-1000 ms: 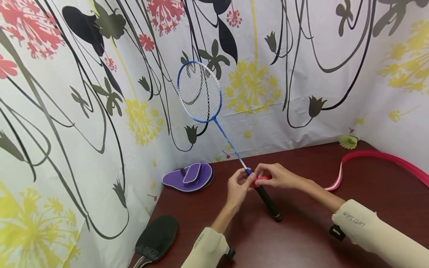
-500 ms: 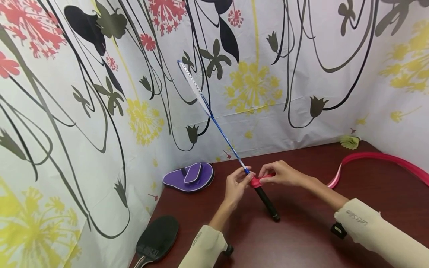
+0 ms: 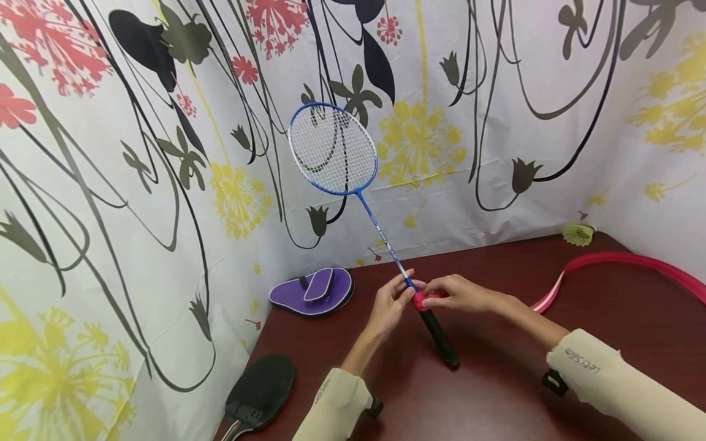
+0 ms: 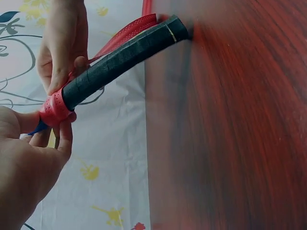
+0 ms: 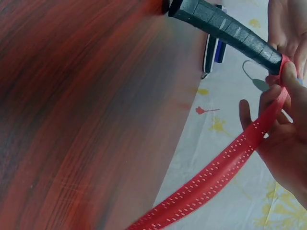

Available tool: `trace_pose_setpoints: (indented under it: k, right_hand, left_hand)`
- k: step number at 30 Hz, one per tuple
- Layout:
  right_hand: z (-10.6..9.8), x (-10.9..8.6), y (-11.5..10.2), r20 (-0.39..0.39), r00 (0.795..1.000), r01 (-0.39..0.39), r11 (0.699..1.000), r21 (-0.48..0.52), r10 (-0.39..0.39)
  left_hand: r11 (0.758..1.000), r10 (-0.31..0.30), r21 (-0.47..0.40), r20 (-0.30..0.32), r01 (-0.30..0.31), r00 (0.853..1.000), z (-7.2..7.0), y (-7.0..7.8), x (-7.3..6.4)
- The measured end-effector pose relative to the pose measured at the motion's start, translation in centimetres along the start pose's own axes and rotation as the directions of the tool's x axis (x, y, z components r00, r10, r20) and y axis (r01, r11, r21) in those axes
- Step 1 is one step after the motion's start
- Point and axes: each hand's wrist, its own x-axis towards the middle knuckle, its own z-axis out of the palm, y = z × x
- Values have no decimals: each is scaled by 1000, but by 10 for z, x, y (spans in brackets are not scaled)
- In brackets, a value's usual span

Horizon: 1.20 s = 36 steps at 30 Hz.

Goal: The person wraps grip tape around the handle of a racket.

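Observation:
A blue and white badminton racket (image 3: 382, 236) leans up and to the left, its black handle (image 3: 439, 339) pointing down towards me. Red perforated grip tape (image 4: 55, 109) is wound round the top end of the handle. My left hand (image 3: 388, 306) holds the racket between thumb and fingers at the cone just above the wrap. My right hand (image 3: 466, 294) pinches the tape close to the handle. From those fingers the loose tape (image 5: 206, 179) trails away in the right wrist view. Below the red wrap, black covering shows on the handle.
On the dark red wooden table (image 3: 496, 373) lie a purple paddle case (image 3: 289, 298) at the back left and a black table tennis paddle (image 3: 263, 387) at the front left. A yellow shuttlecock (image 3: 577, 234) sits in the back right corner. Flowered cloth (image 3: 441, 141) stands behind.
The racket has turned about its length: its face was angled, went edge-on, and now faces me more fully. My right hand has stayed at the tape, shifting slightly.

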Motion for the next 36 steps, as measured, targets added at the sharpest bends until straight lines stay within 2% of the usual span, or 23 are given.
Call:
trace_pose_setpoints:
  k: [4, 8, 13, 19, 22, 25, 28, 32, 36]
  right_hand:
    - [3, 0, -1, 18, 1000, 6, 1000, -10, -6]
    - [7, 1, -2, 4, 1000, -5, 1000, 10, 5]
    - [11, 3, -4, -44, 999, 7, 1000, 30, -5]
    - [18, 6, -4, -120, 993, -19, 999, -29, 15]
    - [20, 7, -4, -124, 992, -26, 999, -32, 22]
    - [20, 8, -5, -104, 994, -24, 999, -31, 21]
    - [15, 6, -6, -60, 997, -38, 999, 0, 38]
    - [6, 2, -6, -11, 998, -65, 996, 58, 65]
    - [0, 1, -6, 6, 999, -47, 996, 71, 47]
  left_hand:
    - [999, 18, -28, 4, -18, 1000, -1, -2, -1]
    - [1000, 4, 18, -79, -3, 997, 0, -3, -3]
    - [995, 1, 101, -201, 20, 980, 3, -3, -2]
    - [991, 40, 133, -282, -2, 959, 7, -3, -2]
    - [993, 47, 121, -314, -9, 948, 8, -1, -3]
    - [995, 30, 98, -326, 2, 945, 7, -1, -3]
    - [997, 20, 83, -311, 7, 950, 6, 0, -3]
    - [996, 44, 86, -285, -20, 957, 3, 1, -1]
    - [995, 58, 92, -275, -34, 960, 0, 2, -2]
